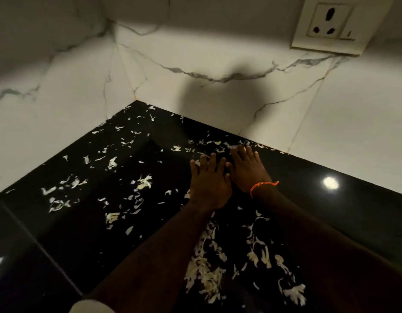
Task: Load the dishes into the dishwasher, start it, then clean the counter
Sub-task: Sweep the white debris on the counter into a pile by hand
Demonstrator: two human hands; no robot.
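The black glossy counter [331,211] runs into a corner of white marble walls. Pale vegetable scraps [143,181] lie scattered over most of it, thicker in a heap [206,274] between my forearms. My left hand [209,184] lies flat on the counter with straight fingers pointing toward the back wall. My right hand [247,168] lies flat beside it, touching it, fingertips among scraps near the wall. An orange thread band [262,185] circles my right wrist. Neither hand holds anything.
A white wall socket [331,23] sits on the marble wall [195,53] at the upper right. A ceiling light reflects on the counter at the right [330,182]. A pale rounded object [91,307] shows at the bottom edge, cut off.
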